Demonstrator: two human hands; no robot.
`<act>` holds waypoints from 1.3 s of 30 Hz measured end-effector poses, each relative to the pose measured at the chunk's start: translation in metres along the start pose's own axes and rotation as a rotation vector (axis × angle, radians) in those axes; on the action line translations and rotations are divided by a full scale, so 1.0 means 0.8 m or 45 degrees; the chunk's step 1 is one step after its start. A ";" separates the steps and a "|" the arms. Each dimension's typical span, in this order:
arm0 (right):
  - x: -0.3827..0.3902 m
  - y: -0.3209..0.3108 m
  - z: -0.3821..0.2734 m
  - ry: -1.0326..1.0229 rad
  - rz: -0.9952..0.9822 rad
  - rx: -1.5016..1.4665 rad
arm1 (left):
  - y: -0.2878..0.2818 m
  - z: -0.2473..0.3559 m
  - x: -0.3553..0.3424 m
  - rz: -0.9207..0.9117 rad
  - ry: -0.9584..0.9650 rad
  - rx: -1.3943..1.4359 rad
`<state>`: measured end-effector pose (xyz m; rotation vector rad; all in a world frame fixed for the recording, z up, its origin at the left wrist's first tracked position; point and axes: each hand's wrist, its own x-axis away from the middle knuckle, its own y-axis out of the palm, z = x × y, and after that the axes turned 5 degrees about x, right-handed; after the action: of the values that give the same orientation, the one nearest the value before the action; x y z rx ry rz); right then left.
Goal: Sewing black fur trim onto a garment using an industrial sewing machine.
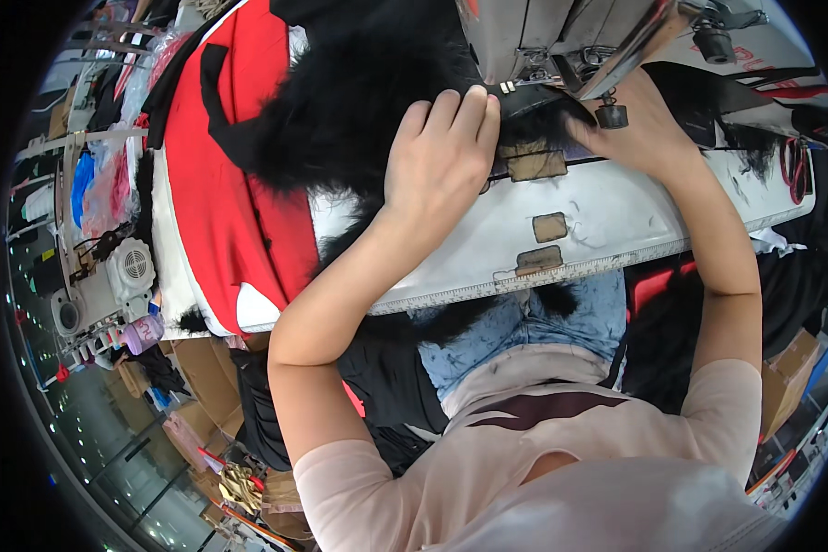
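My left hand (443, 158) lies on black furry fabric (354, 101) just left of the sewing machine head (547, 41). Its fingers are stretched out side by side, pressing the fur from above. Right of the needle area, my right hand (639, 129) rests at the black fabric, with its thumb against the edge. The machine hides most of its fingers, so their grip is unclear. A smooth black strip (534, 99) runs under the machine between both hands.
Red fabric (239, 202) with a black band drapes over the white table (451, 258) at left. A ruler strip (524, 276) follows the near edge. Red-handled scissors (794, 170) lie at the right end. Cardboard boxes (202, 377) stand below left.
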<state>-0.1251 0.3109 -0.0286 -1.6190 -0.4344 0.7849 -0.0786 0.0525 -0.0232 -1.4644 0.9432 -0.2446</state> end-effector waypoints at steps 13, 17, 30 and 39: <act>0.009 0.014 0.016 0.092 -0.026 0.204 | 0.013 0.011 -0.006 0.030 0.019 -0.053; 0.004 0.015 0.006 0.105 0.283 0.089 | 0.012 0.010 -0.006 0.036 0.030 -0.022; 0.000 0.018 0.009 0.066 0.221 0.045 | 0.015 0.000 -0.012 0.094 0.045 0.007; 0.006 0.025 0.025 0.006 0.115 0.095 | -0.023 -0.036 0.000 -0.099 -0.369 0.763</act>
<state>-0.1390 0.3245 -0.0502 -1.5789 -0.3265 0.8547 -0.0907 0.0288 -0.0018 -0.9476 0.5135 -0.3289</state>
